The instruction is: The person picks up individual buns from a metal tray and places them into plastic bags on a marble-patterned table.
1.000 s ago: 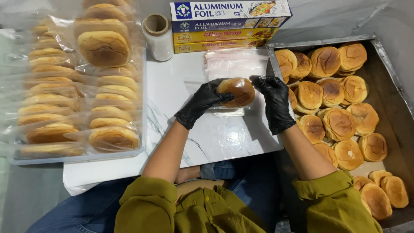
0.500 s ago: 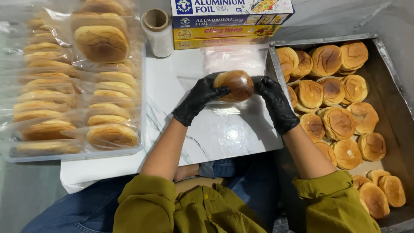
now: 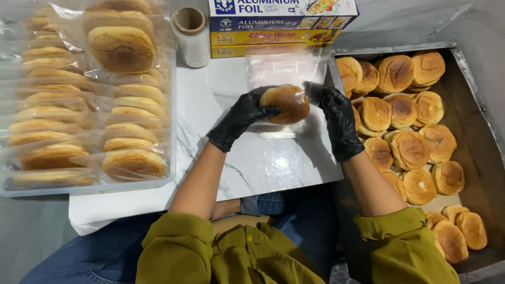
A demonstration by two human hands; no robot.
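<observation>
Both hands, left hand and right hand, fingers clenched on one bun in a clear bag, held above the bench middle. Bun looks soft, light, crushable; film slippery. Grip edges, not crown. Bare buns in tray right, bagged buns left.

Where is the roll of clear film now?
In the head view, the film roll stands upright at the top of the white board, between the tray of wrapped buns and the stacked boxes.
</observation>
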